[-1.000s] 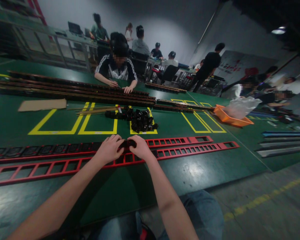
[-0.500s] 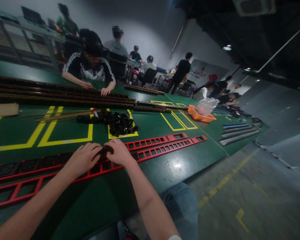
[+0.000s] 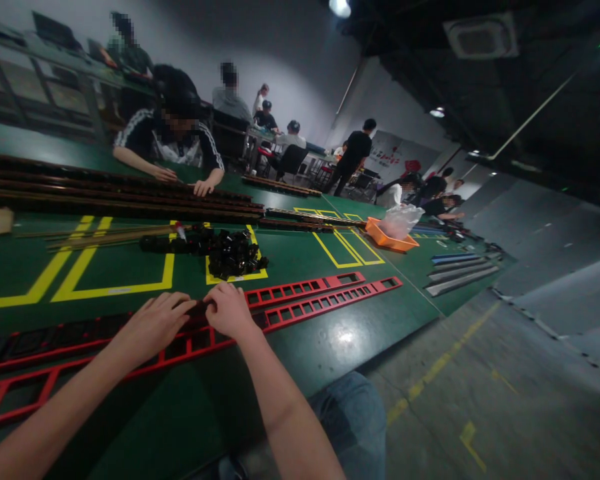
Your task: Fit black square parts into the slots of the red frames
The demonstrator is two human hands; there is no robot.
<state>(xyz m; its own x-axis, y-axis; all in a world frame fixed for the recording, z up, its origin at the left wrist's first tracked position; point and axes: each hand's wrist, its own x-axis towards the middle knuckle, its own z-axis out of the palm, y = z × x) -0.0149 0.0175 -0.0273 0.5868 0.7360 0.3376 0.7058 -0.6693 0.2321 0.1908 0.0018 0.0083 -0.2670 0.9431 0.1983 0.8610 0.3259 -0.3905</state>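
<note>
Two long red slotted frames (image 3: 330,303) lie side by side on the green table. My left hand (image 3: 155,321) and my right hand (image 3: 229,311) meet over the rear frame, fingers curled and closed on a small dark part (image 3: 197,311) between them. Most of that part is hidden by the fingers, and its kind cannot be made out. Left of my hands, black square pieces (image 3: 73,331) fill the rear frame's openings. The front frame's openings show the green table through them. Just beyond my hands sits a heap of glossy black small parts (image 3: 233,253).
Long dark strips (image 3: 120,190) are stacked across the table, with thin brownish rods (image 3: 105,237) nearer. An orange tray (image 3: 387,237) holds a clear plastic bag. Grey and blue bars (image 3: 460,275) lie at right. Opposite, a person (image 3: 173,133) works with both hands.
The view has shifted slightly. My hands have sunk closer to the rear red frame, and less of the dark part shows between my fingers.
</note>
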